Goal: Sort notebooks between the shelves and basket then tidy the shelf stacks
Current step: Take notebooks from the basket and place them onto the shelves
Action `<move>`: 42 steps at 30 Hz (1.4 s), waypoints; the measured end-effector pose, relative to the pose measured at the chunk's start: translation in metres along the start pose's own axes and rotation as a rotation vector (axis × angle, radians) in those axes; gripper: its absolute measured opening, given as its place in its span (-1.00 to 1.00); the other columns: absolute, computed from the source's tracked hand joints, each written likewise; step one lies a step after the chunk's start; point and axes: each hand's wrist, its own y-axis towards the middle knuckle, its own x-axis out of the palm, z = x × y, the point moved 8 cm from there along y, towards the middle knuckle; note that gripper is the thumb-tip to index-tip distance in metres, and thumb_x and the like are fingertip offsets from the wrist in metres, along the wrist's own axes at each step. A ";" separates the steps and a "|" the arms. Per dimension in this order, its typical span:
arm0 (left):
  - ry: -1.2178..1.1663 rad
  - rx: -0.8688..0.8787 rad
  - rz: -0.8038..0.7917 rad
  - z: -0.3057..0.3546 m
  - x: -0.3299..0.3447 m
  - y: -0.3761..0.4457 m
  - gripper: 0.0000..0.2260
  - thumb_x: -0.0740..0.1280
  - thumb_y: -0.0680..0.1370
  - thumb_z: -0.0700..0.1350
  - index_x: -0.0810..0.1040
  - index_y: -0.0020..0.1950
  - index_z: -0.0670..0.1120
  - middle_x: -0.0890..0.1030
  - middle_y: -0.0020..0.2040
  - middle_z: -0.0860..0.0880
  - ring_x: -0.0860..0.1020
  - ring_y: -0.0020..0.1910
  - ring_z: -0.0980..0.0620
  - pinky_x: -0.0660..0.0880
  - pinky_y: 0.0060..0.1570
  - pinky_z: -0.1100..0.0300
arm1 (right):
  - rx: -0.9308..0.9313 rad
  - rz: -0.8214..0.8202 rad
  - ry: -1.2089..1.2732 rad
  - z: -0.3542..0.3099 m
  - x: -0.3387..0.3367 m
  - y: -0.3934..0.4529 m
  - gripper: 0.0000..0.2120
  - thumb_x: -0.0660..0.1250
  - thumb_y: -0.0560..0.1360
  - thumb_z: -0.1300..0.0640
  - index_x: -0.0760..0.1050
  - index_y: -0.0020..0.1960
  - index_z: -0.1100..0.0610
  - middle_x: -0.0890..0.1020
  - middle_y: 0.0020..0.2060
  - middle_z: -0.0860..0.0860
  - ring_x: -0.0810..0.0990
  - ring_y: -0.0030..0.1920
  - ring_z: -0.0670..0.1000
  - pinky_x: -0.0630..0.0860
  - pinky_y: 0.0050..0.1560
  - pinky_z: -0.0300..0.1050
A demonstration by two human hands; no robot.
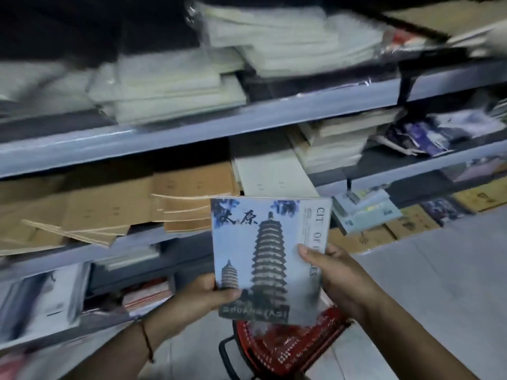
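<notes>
I hold a blue-grey notebook (263,256) with a pagoda picture on its cover upright in front of the shelves. My left hand (203,294) grips its lower left corner, thumb on the cover. My right hand (337,275) grips its right edge, thumb on the front. Directly below the notebook stands a red mesh basket (288,349) with a black handle. Brown kraft notebooks (109,212) lie in loose stacks on the middle shelf, beside a cream notebook (271,174). White notebook stacks (170,89) fill the upper shelf.
The grey metal shelf rails (192,133) run across the view, slanting up to the right. More notebooks and printed covers (428,135) lie at the right. Cardboard boxes (411,223) line the pale floor (439,283) under the shelves.
</notes>
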 end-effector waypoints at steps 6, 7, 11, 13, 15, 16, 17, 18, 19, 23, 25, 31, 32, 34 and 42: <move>-0.032 0.140 0.141 0.053 -0.031 -0.064 -0.69 0.43 0.53 -0.11 0.60 0.28 -0.01 0.68 0.18 0.06 0.65 0.14 0.06 0.53 0.15 0.14 | -0.048 -0.223 0.028 -0.069 0.057 -0.024 -0.69 0.39 0.43 0.19 0.65 0.17 0.14 0.69 0.11 0.14 0.67 0.11 0.16 0.54 0.16 0.14; -0.067 0.184 0.186 0.058 -0.035 -0.076 -0.66 0.44 0.51 -0.12 0.60 0.30 -0.03 0.67 0.21 0.03 0.63 0.19 0.02 0.50 0.24 0.07 | -0.065 -0.261 0.017 -0.079 0.067 -0.029 -0.71 0.39 0.42 0.19 0.68 0.13 0.12 0.70 0.10 0.14 0.68 0.11 0.16 0.54 0.17 0.15; -0.185 0.375 0.373 0.080 -0.043 -0.132 -0.59 0.57 0.40 0.07 0.66 0.20 -0.04 0.70 0.13 -0.05 0.66 0.10 -0.03 0.56 0.02 0.19 | -0.162 -0.395 -0.019 -0.126 0.106 -0.048 -0.70 0.34 0.47 0.15 0.64 0.19 0.11 0.70 0.09 0.11 0.68 0.10 0.14 0.61 0.11 0.11; -0.252 0.455 0.498 0.086 -0.050 -0.161 -0.43 0.63 0.19 0.25 0.71 0.09 0.00 0.72 0.04 -0.06 0.68 -0.03 0.02 0.55 -0.14 0.24 | -0.206 -0.452 -0.024 -0.144 0.127 -0.056 -0.67 0.34 0.47 0.14 0.60 0.22 0.13 0.70 0.09 0.12 0.69 0.07 0.10 0.66 0.01 0.01; -0.296 0.543 0.616 0.094 -0.060 -0.191 -0.41 0.63 0.12 0.29 0.71 0.05 0.03 0.73 0.01 -0.02 0.69 -0.07 0.04 0.55 -0.20 0.29 | -0.257 -0.507 -0.044 -0.156 0.148 -0.066 -0.59 0.45 0.37 0.05 0.62 0.20 0.10 0.70 0.09 0.10 0.70 0.05 0.07 0.66 -0.09 -0.06; -0.317 0.591 0.664 0.099 -0.065 -0.205 -0.49 0.63 0.18 0.24 0.71 0.04 0.05 0.73 0.00 0.01 0.69 -0.05 0.04 0.55 -0.19 0.30 | -0.281 -0.559 -0.077 -0.160 0.161 -0.072 -0.52 0.54 0.28 -0.02 0.65 0.17 0.06 0.70 0.11 0.07 0.69 0.08 0.06 0.65 -0.07 -0.06; -0.343 0.633 0.706 0.104 -0.070 -0.221 -0.55 0.64 0.21 0.17 0.72 0.03 0.06 0.73 0.00 0.03 0.69 -0.03 0.05 0.55 -0.16 0.28 | -0.306 -0.610 -0.136 -0.160 0.173 -0.078 -0.43 0.62 0.19 -0.10 0.66 0.16 0.01 0.69 0.13 0.04 0.68 0.11 0.05 0.62 0.00 -0.04; -0.356 0.670 0.740 0.106 -0.076 -0.235 -0.55 0.65 0.19 0.17 0.72 0.02 0.08 0.73 0.00 0.03 0.69 -0.02 0.05 0.55 -0.12 0.23 | -0.326 -0.645 -0.209 -0.158 0.185 -0.084 -0.38 0.66 0.15 -0.13 0.65 0.17 -0.03 0.69 0.14 0.01 0.67 0.14 0.04 0.58 0.08 -0.02; -0.368 0.707 0.771 0.107 -0.083 -0.249 -0.44 0.67 0.08 0.21 0.72 0.02 0.06 0.73 0.01 -0.01 0.69 -0.03 0.03 0.56 -0.09 0.18 | -0.348 -0.667 -0.291 -0.155 0.197 -0.088 -0.41 0.64 0.21 -0.10 0.62 0.21 -0.06 0.69 0.14 -0.03 0.66 0.15 0.01 0.55 0.13 -0.04; -0.562 0.799 0.844 0.098 -0.121 -0.297 -0.39 0.68 0.16 0.01 0.59 0.08 -0.24 0.72 -0.07 -0.22 0.71 -0.16 -0.16 0.63 -0.28 0.08 | -0.472 -0.712 -0.524 -0.150 0.250 -0.109 -0.57 0.42 0.51 0.21 0.44 0.27 -0.16 0.68 0.09 -0.21 0.63 0.14 -0.19 0.54 0.11 -0.22; -0.653 0.844 0.879 0.093 -0.138 -0.320 -0.68 0.45 0.36 -0.20 0.54 0.06 -0.28 0.71 -0.12 -0.26 0.71 -0.24 -0.18 0.64 -0.37 0.04 | -0.512 -0.740 -0.607 -0.149 0.278 -0.119 -0.57 0.36 0.55 0.23 0.43 0.24 -0.24 0.68 0.09 -0.23 0.65 0.11 -0.16 0.57 0.13 -0.11; -0.661 0.896 0.889 0.081 -0.212 -0.385 -0.29 0.67 0.20 0.02 0.51 0.24 -0.22 0.67 0.08 -0.29 0.68 -0.01 -0.29 0.64 -0.11 -0.21 | -0.652 -0.728 -0.595 -0.164 0.389 -0.145 -0.63 0.26 0.61 0.25 0.48 0.16 -0.23 0.70 0.03 -0.18 0.69 -0.06 0.01 0.64 -0.18 -0.03; -0.665 0.886 0.913 0.078 -0.227 -0.396 -0.22 0.70 0.15 0.06 0.52 0.25 -0.20 0.67 0.10 -0.28 0.67 0.00 -0.29 0.62 -0.06 -0.26 | -0.661 -0.731 -0.576 -0.167 0.409 -0.147 -0.65 0.25 0.61 0.26 0.50 0.14 -0.20 0.70 0.01 -0.15 0.70 -0.09 0.04 0.63 -0.22 -0.03; -0.671 0.894 0.952 0.076 -0.256 -0.419 -0.44 0.58 0.35 0.03 0.54 0.24 -0.19 0.68 0.09 -0.27 0.67 -0.03 -0.27 0.58 -0.01 -0.26 | -0.667 -0.721 -0.538 -0.174 0.451 -0.146 -0.70 0.24 0.62 0.26 0.52 0.17 -0.12 0.71 -0.02 -0.10 0.69 -0.14 0.07 0.64 -0.22 0.01; -0.394 0.751 0.800 0.140 -0.399 -0.477 -0.68 0.51 0.46 -0.16 0.38 -0.29 -0.21 0.52 -0.56 -0.10 0.47 -0.68 0.15 0.36 -0.70 0.32 | -0.418 -0.619 -0.270 -0.223 0.579 -0.116 -0.91 0.24 0.62 0.30 0.50 0.07 0.21 0.67 -0.12 0.13 0.65 -0.37 0.03 0.58 -0.45 -0.20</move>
